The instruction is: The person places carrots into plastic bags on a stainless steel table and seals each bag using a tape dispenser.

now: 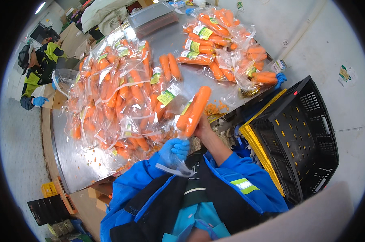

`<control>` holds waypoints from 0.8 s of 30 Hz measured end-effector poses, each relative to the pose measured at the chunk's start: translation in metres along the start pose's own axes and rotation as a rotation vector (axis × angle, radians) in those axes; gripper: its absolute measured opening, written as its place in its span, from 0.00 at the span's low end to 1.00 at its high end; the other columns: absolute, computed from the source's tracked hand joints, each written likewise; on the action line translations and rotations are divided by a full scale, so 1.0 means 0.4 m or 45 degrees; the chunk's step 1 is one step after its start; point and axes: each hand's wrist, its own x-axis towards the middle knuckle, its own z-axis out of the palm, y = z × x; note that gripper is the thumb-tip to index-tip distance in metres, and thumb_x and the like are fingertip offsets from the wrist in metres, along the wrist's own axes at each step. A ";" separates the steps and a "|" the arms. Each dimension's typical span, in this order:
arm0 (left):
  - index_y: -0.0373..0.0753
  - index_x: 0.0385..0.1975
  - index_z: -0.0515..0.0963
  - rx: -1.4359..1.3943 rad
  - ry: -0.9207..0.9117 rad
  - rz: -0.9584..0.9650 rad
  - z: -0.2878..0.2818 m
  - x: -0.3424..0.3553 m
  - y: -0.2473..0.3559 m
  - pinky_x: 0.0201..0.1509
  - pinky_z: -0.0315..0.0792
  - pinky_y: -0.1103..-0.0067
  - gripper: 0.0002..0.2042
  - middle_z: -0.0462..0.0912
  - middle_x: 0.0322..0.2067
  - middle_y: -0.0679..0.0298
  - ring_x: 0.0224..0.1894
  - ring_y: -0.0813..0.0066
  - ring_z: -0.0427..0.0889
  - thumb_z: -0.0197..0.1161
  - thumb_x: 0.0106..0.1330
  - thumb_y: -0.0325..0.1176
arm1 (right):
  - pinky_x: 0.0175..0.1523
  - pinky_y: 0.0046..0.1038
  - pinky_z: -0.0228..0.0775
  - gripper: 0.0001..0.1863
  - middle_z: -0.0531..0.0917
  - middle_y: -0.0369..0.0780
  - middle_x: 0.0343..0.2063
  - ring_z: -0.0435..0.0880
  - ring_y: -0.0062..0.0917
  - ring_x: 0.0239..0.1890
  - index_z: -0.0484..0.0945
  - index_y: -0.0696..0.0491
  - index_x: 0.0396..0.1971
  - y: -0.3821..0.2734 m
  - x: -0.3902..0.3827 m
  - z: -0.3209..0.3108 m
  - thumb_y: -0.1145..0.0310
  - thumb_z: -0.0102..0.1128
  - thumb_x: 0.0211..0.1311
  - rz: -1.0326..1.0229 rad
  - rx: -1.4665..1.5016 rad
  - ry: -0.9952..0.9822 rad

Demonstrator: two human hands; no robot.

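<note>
A clear plastic bag of carrots [197,109] is held up at the near edge of the metal table, its label partly showing. My left hand [174,152], in a blue glove, is closed around the gathered neck of this bag, and the loose plastic end hangs below the fist. Bare, my right hand [202,127] grips the bag's lower right side; its fingers are mostly hidden behind the carrots. Just left of the held bag lies a large heap of bagged carrots [122,92], many with green and white labels.
Another pile of bagged carrots [202,44] is at the table's far right. Orange scraps [217,108] lie on the metal table [75,161]. A black crate [297,141] stands at right beside a yellow one [263,149]. A lidded plastic box [152,18] sits at the back. Far left, a co-worker [37,76] bends near a carton.
</note>
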 end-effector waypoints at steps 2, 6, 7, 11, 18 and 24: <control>0.29 0.43 0.70 0.285 0.370 0.068 -0.011 -0.034 0.043 0.19 0.62 0.85 0.13 0.66 0.16 0.71 0.15 0.86 0.62 0.51 0.62 0.30 | 0.46 0.28 0.71 0.18 0.76 0.37 0.39 0.77 0.24 0.39 0.68 0.55 0.45 -0.002 -0.007 0.007 0.68 0.58 0.55 -0.055 -0.174 0.310; 0.33 0.33 0.72 1.884 1.413 0.548 0.014 -0.037 0.090 0.22 0.65 0.86 0.05 0.70 0.17 0.68 0.18 0.81 0.70 0.52 0.60 0.27 | 0.48 0.27 0.70 0.18 0.76 0.38 0.40 0.76 0.24 0.42 0.67 0.54 0.47 0.015 0.008 -0.054 0.67 0.56 0.57 -0.281 -0.530 0.452; 0.34 0.33 0.72 1.974 1.385 0.668 0.009 -0.032 0.095 0.22 0.65 0.85 0.05 0.70 0.17 0.68 0.18 0.80 0.70 0.51 0.60 0.27 | 0.44 0.25 0.71 0.17 0.76 0.38 0.40 0.76 0.22 0.42 0.67 0.56 0.46 0.004 0.014 -0.053 0.67 0.54 0.58 -0.354 -0.657 0.437; 0.34 0.33 0.70 2.304 1.224 1.156 -0.047 0.027 0.110 0.23 0.65 0.82 0.05 0.70 0.19 0.66 0.21 0.78 0.70 0.51 0.62 0.29 | 0.33 0.19 0.72 0.18 0.76 0.39 0.37 0.77 0.18 0.33 0.67 0.60 0.45 -0.109 -0.008 0.033 0.64 0.53 0.60 -0.219 -1.057 0.560; 0.34 0.36 0.69 0.916 0.493 1.023 0.009 0.042 0.071 0.17 0.54 0.89 0.09 0.61 0.16 0.72 0.13 0.86 0.59 0.47 0.67 0.32 | 0.34 0.17 0.70 0.11 0.79 0.33 0.25 0.76 0.15 0.27 0.75 0.58 0.30 -0.252 0.012 0.050 0.65 0.51 0.61 -0.009 -1.299 0.082; 0.33 0.42 0.67 -0.198 -0.260 0.974 -0.052 -0.005 0.018 0.17 0.55 0.87 0.11 0.59 0.17 0.71 0.12 0.86 0.59 0.40 0.69 0.32 | 0.35 0.38 0.69 0.07 0.78 0.46 0.26 0.77 0.42 0.31 0.75 0.52 0.27 -0.285 0.002 -0.075 0.73 0.52 0.44 -0.135 -3.063 -0.142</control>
